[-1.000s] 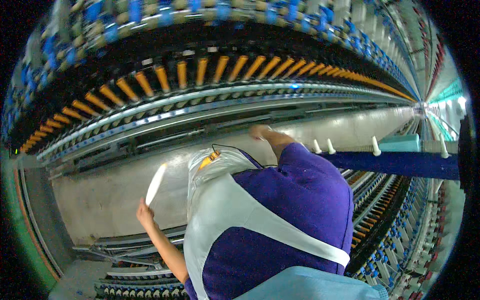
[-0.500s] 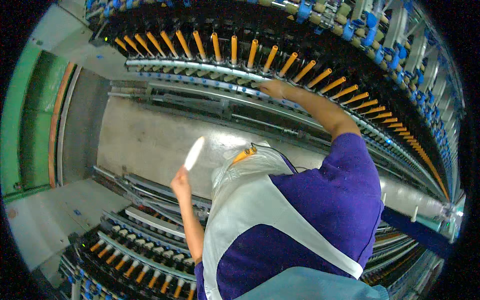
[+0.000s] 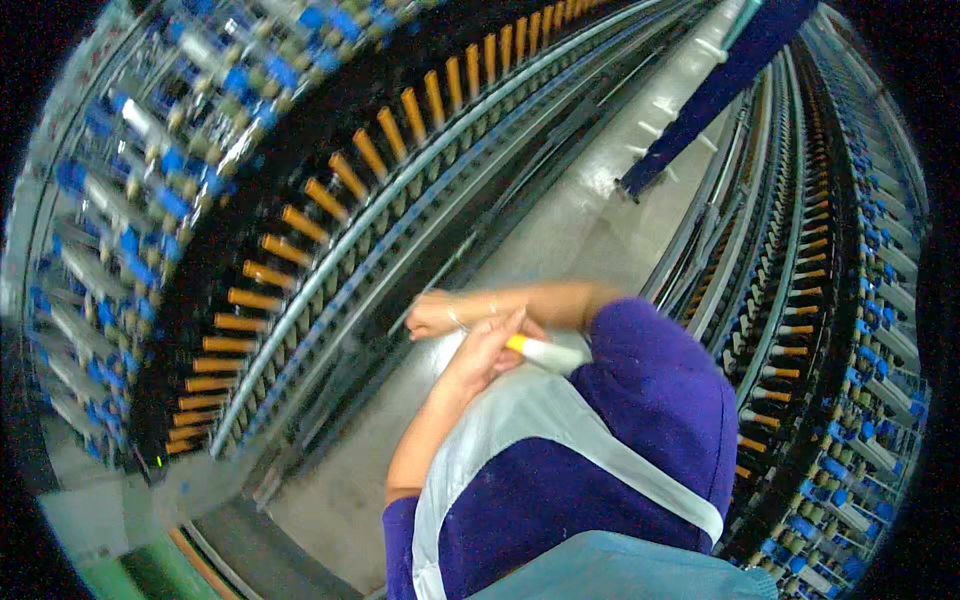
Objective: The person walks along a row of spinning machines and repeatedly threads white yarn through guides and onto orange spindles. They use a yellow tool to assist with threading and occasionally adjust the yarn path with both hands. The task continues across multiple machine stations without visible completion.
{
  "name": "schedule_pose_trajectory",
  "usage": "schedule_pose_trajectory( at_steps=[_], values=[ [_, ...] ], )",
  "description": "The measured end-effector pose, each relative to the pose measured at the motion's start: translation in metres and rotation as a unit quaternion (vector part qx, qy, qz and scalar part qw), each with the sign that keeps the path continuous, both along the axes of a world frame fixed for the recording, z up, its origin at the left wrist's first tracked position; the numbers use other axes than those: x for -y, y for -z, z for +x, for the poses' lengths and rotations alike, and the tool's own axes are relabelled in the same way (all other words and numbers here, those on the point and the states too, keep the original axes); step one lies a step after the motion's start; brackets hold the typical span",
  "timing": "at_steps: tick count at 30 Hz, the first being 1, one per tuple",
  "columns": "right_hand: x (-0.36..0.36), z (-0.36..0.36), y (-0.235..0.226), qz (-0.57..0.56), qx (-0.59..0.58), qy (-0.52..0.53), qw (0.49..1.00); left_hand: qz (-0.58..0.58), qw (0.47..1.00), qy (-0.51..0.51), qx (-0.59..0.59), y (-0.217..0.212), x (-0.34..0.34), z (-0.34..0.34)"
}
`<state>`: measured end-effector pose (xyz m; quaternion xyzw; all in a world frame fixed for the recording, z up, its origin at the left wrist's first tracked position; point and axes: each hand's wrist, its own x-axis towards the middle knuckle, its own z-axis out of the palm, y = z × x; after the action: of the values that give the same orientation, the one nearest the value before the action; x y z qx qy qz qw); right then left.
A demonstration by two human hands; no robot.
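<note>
Drawn away from the metal rail (image 3: 337, 250), the right hand (image 3: 432, 316) is now extended past the left hand (image 3: 492, 348), and the white spool (image 3: 558, 354) is brought in before the grey apron (image 3: 540, 408); by this it is judged to be in transit, not mounted. Its yellow end is gripped by the left fingers, its tapered body pointed rightward. The right fingers look curled, but blur hides whether anything is held. Beyond, slim orange tubes (image 3: 370, 153) are ranked along the smooth rail.
</note>
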<state>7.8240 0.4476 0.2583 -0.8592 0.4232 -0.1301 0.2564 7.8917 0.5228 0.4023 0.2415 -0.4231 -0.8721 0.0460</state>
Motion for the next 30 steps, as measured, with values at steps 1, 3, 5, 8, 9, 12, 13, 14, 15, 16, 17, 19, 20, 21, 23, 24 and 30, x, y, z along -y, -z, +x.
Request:
schedule_pose_trajectory(
  at_steps=[1,3,5,8,9,12,13,14,15,16,17,19,20,21,23,24,30],
  values=[
    [-0.013,-0.032,0.019,0.113,0.101,0.071,0.986,0.026,0.998,0.064,0.000,0.013,0.001,-0.018],
    [-0.043,-0.103,0.057,0.231,0.162,0.170,0.944,0.120,0.984,0.128,-0.026,0.040,0.005,-0.049],
    [-0.065,-0.183,0.087,0.200,0.007,0.186,0.962,0.089,0.989,0.113,-0.030,0.066,0.003,-0.078],
    [-0.094,-0.309,0.112,0.183,0.025,0.281,0.942,-0.041,0.991,0.095,0.083,0.110,0.039,-0.135],
    [-0.106,-0.349,0.116,0.163,0.036,0.357,0.919,-0.153,0.977,0.050,0.138,0.128,0.051,-0.159],
    [-0.151,-0.445,0.121,0.161,0.148,0.572,0.790,-0.504,0.821,0.123,0.239,0.180,0.118,-0.214],
    [-0.162,-0.467,0.121,0.177,0.185,0.630,0.733,-0.526,0.790,0.159,0.272,0.197,0.138,-0.229],
    [-0.173,-0.484,0.120,0.178,0.379,0.654,0.630,-0.408,0.845,0.170,0.301,0.213,0.161,-0.256],
    [-0.181,-0.498,0.117,0.170,0.360,0.659,0.638,-0.097,0.968,0.024,0.230,0.228,0.170,-0.268],
    [-0.186,-0.510,0.113,0.182,0.315,0.689,0.626,0.007,0.985,-0.023,0.172,0.241,0.183,-0.289],
    [-0.187,-0.518,0.110,0.198,0.286,0.692,0.632,0.050,0.991,-0.032,0.120,0.252,0.196,-0.313],
    [-0.178,-0.536,0.100,0.197,0.203,0.724,0.629,0.096,0.981,-0.109,0.127,0.271,0.218,-0.367],
    [-0.171,-0.546,0.094,0.193,0.224,0.721,0.626,0.125,0.973,-0.153,0.122,0.280,0.229,-0.395],
    [-0.162,-0.558,0.088,0.188,0.254,0.717,0.622,0.151,0.965,-0.179,0.123,0.288,0.243,-0.424],
    [-0.140,-0.585,0.080,0.164,0.302,0.707,0.618,0.157,0.957,-0.228,0.091,0.306,0.271,-0.479],
    [-0.129,-0.601,0.076,0.146,0.319,0.700,0.622,0.170,0.950,-0.252,0.075,0.315,0.285,-0.503],
    [-0.051,-0.689,0.062,0.226,0.284,0.677,0.640,0.167,0.905,-0.374,0.112,0.370,0.385,-0.625]
  ],
)
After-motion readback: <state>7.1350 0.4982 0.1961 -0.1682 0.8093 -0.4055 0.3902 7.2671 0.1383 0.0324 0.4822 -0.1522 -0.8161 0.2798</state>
